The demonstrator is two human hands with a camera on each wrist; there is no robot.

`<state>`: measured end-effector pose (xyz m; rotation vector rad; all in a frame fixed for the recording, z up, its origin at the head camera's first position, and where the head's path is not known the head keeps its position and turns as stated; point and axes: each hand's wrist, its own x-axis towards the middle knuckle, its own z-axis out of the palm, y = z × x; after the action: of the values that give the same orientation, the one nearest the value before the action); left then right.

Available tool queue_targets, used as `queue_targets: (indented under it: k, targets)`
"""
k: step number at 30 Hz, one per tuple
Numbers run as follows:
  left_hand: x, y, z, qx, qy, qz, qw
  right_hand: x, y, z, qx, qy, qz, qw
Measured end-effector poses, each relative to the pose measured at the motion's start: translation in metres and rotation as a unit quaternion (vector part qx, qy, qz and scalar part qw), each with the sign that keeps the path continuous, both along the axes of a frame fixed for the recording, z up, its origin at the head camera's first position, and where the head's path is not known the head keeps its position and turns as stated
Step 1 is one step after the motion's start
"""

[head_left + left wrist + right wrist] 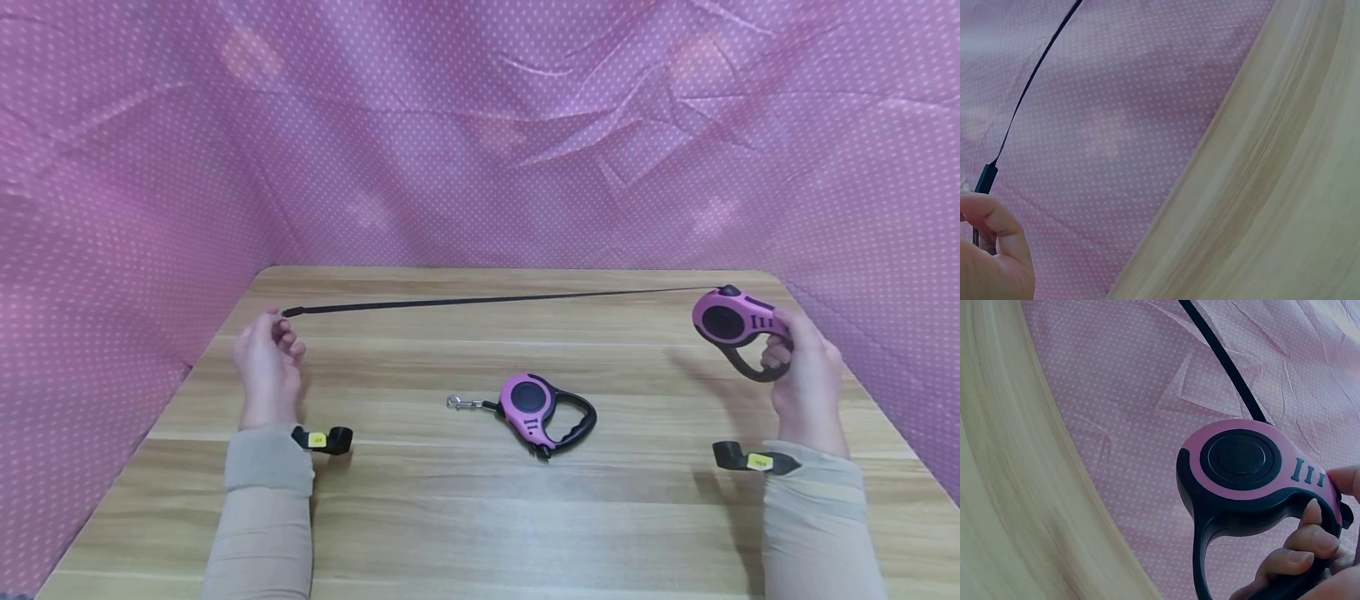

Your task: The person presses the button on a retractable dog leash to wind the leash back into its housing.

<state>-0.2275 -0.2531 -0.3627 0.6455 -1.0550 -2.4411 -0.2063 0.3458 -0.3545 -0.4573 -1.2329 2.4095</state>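
My right hand (810, 367) grips the handle of a pink and black retractable dog leash (723, 321), raised above the table's right side. In the right wrist view its fingers (1294, 559) curl round the black handle of that leash (1241, 456). A black strap (465, 301) runs from the casing, stretched across to the left. At its far end my left hand (270, 358) pinches the metal clip, mostly hidden by the fingers; the strap's black end sleeve (985, 179) shows just beyond them. Between the hands, a second pink and black retractable leash (528, 397) lies on the table.
The second leash's silver snap hook (465, 403) points left on the wooden table (420, 517). Pink dotted cloth (480, 167) hangs round the back and both sides. Each wrist wears a black strap mount with a yellow label.
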Motion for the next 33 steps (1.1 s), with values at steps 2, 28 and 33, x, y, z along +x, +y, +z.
queue_targets:
  k: [2,28,33]
  targets:
    - [-0.0003,0.0001,-0.0006,-0.002,0.0,-0.005,1.0,-0.0003,-0.0009,-0.0001,0.004,0.002,0.001,1.0]
    - [0.0006,0.0051,-0.0002,-0.003,0.001,-0.022,0.9998,-0.002,-0.0043,-0.0016,0.019,0.012,0.016,0.9996]
    - [0.0009,0.0057,0.0005,-0.001,0.0,-0.025,0.9997,-0.0019,-0.0043,-0.0019,0.016,0.007,0.015,0.9997]
